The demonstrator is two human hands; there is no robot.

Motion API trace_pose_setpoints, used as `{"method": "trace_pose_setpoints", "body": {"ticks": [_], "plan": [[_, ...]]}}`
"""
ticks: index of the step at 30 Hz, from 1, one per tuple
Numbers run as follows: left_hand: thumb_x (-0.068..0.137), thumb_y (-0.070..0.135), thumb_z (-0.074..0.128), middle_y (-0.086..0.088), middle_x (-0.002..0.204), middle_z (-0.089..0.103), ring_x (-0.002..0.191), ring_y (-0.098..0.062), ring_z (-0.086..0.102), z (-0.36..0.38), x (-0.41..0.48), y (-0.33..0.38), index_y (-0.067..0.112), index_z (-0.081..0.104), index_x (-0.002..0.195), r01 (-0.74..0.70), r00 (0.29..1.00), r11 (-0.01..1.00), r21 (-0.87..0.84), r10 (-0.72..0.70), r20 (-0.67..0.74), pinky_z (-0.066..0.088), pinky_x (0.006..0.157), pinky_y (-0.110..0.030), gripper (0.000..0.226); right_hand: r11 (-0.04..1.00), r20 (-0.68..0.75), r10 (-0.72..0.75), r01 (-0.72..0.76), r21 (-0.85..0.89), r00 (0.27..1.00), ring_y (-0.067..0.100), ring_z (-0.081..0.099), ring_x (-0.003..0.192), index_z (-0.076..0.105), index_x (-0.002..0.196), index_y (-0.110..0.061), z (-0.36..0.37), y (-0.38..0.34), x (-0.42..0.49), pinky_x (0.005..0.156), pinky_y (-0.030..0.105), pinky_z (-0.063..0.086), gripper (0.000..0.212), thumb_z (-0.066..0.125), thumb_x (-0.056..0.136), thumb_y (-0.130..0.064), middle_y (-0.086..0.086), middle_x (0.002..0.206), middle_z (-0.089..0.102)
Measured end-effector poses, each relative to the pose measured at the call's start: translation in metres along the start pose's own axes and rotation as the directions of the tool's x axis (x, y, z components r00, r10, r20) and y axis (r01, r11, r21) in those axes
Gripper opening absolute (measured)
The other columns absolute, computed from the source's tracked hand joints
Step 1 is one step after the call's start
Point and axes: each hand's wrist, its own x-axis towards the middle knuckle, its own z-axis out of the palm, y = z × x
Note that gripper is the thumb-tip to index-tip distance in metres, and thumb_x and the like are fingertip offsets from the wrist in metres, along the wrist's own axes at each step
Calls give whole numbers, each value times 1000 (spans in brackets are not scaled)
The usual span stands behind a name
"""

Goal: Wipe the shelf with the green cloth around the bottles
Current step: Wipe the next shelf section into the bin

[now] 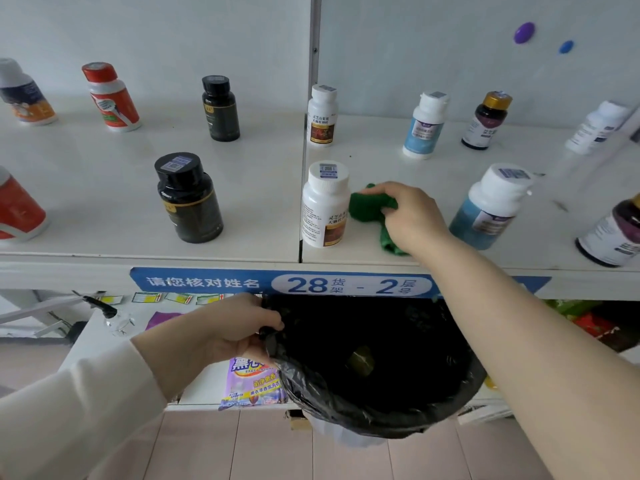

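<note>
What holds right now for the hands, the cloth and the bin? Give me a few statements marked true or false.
1. The right hand grips the green cloth on the shelf. True.
2. The cloth lies left of the front white bottle. False: it lies on that bottle's right, between it and the front blue bottle.
3. The left hand grips the rim of the black bin bag. True.
4. The bag is held above the shelf. False: it hangs below the shelf's front edge, under the blue label strip.
5. The front black bottle stands upright. True.
</note>
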Motion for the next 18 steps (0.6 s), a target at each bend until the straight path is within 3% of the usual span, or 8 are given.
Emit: {"method": "trace_pose_setpoints", "body": {"ticks": [7,13,18], "plan": [[87,-10,44,-20,86,60,48,-21,66,1,-2,0,-5,48,112,5,1000,1000,4,-5,-9,55,43,-32,26,978,-269,93,-38,204,959,22,49,120,57,124,-23,-6,-19,42,94,20,38,43,39,92,-1,5,133,53],[86,-10,45,-21,91,60,65,-26,63,1,0,-2,-6,53,109,-20,1000,1000,6,20,2,58,57,-39,25,994,-173,88,-74,85,981,23,45,126,50,131,-19,16,-16,115,100,21,35,44,36,93,-1,5,140,47],[86,-10,46,-21,90,64,73,-30,65,-3,2,-4,-1,56,97,-5,1000,1000,-14,5,24,59,62,-39,18,997,-63,65,-68,-47,996,25,46,124,49,132,-22,23,-20,136,94,22,37,45,35,94,-1,6,140,47]]}}
